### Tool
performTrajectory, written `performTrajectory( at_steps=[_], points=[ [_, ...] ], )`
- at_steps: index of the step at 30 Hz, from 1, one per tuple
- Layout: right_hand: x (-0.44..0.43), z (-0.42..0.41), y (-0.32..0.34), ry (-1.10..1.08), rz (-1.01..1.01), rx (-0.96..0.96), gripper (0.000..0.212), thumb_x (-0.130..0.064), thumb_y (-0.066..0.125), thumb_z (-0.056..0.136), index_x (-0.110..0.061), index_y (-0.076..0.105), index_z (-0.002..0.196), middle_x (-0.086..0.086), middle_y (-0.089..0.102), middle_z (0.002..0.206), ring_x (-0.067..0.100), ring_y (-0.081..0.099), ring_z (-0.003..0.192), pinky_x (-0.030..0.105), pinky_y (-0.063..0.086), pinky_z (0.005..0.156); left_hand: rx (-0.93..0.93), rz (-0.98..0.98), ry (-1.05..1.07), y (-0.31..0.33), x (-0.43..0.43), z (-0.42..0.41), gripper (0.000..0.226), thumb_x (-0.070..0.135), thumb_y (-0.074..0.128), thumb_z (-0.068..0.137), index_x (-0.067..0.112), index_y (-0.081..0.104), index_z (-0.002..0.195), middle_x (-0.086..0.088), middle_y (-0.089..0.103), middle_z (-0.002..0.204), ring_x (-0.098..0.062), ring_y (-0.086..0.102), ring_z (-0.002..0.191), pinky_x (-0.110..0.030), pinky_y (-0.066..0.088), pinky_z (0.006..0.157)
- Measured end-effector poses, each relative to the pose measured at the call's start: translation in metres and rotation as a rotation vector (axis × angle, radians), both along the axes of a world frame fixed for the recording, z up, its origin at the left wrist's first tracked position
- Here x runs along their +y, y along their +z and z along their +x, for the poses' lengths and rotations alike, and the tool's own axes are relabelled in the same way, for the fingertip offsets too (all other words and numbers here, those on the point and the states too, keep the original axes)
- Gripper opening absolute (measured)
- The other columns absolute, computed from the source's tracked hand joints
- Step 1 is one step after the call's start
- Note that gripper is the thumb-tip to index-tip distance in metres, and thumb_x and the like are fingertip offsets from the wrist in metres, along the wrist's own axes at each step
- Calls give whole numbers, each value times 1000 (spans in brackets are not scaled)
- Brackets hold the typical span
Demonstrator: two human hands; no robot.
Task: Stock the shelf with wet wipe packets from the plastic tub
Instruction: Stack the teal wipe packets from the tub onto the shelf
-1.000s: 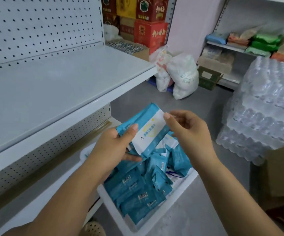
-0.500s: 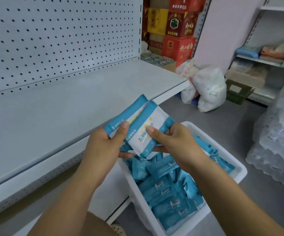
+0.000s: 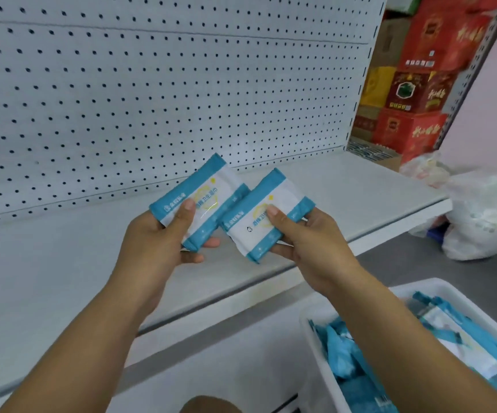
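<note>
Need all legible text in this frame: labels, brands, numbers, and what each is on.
"酒精卫生湿巾" (blurry, best guess): white panel of the blue-and-white wet wipe packet in the left hand.
Second blue-and-white packet, in the right hand: thumb covers the print, unreadable.
Brand line on both blue bands: too blurred.
Yellow characters on the red cardboard boxes: too blurred.
Packets in the white plastic tub: nothing legible.
</note>
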State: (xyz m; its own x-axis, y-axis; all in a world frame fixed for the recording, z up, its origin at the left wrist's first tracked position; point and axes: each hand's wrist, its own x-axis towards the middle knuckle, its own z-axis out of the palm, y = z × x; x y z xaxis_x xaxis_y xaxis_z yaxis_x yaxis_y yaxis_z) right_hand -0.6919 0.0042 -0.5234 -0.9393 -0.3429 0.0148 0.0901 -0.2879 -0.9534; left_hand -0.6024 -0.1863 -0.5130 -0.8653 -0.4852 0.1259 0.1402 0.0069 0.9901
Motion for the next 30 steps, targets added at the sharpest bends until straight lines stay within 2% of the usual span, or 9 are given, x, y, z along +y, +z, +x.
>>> performTrajectory(
  at_steps=[4, 9, 13, 18, 20, 22, 25, 27, 30],
  points=[
    [-55, -6, 10, 72, -20, -8, 33, -12, 70, 92, -11, 62, 124, 8, 75, 111, 24, 74, 100, 38, 62, 77, 4, -6, 110, 7, -54, 10, 22, 37, 56, 100, 27, 66, 118, -2, 79, 98, -26, 77, 79, -26, 56, 53],
    [-129, -8, 20, 159, -43, -44, 32, -5, 75, 86, -7, 58, 112, 11, 76, 105, 25, 75, 94, 37, 62, 70, -28, -5, 247, 7, -119, 21, 22, 41, 59, 97, 25, 68, 109, 3, 78, 94, -20, 75, 73, -31, 52, 61],
    [-183, -10, 24, 217, -31, -127, 38, -1, 77, 83, -9, 60, 117, 10, 76, 105, 27, 75, 93, 43, 63, 76, -74, -28, 310, 1, -172, 40, 21, 39, 59, 99, 23, 68, 108, 4, 79, 93, -16, 74, 70, -33, 52, 66],
    [-230, -13, 25, 296, 46, -250, 31, -2, 76, 84, -8, 64, 113, 13, 77, 101, 28, 76, 87, 39, 63, 70, -105, -29, 404, -19, -221, 63, 15, 38, 60, 99, 27, 69, 104, 8, 78, 91, -16, 76, 78, -34, 55, 73],
    [-245, -11, 22, 320, 88, -215, 30, -3, 77, 83, -8, 65, 110, 12, 77, 102, 25, 76, 90, 37, 63, 73, -66, 50, 463, -29, -230, 69, 16, 37, 59, 100, 24, 70, 103, 1, 79, 93, -18, 75, 78, -33, 56, 72],
    [-260, -9, 20, 358, 125, -151, 28, -6, 79, 82, -9, 67, 108, 8, 77, 102, 18, 75, 90, 32, 62, 75, -24, 110, 506, -33, -236, 72, 19, 37, 55, 103, 24, 68, 104, 2, 78, 95, -18, 76, 78, -32, 55, 68],
    [-285, -4, 24, 428, 84, -110, 24, -10, 79, 84, -10, 68, 106, 3, 77, 93, 10, 70, 74, 22, 57, 69, 9, 144, 517, -34, -237, 71, 27, 38, 45, 107, 21, 66, 105, -2, 77, 92, -22, 77, 77, -31, 60, 65],
    [-308, 2, 28, 463, 44, -91, 26, -11, 78, 86, -6, 68, 110, 2, 77, 91, 9, 70, 75, 20, 57, 69, 51, 198, 503, -35, -239, 70, 32, 39, 41, 108, 18, 65, 108, -9, 77, 96, -28, 77, 81, -34, 62, 68],
    [-343, 14, 28, 461, 68, 41, 30, -12, 79, 85, -6, 67, 112, 5, 77, 101, 11, 74, 84, 20, 57, 70, 93, 288, 498, -33, -242, 70, 38, 44, 38, 107, 18, 63, 118, -13, 77, 103, -31, 77, 87, -39, 61, 75]
  ],
)
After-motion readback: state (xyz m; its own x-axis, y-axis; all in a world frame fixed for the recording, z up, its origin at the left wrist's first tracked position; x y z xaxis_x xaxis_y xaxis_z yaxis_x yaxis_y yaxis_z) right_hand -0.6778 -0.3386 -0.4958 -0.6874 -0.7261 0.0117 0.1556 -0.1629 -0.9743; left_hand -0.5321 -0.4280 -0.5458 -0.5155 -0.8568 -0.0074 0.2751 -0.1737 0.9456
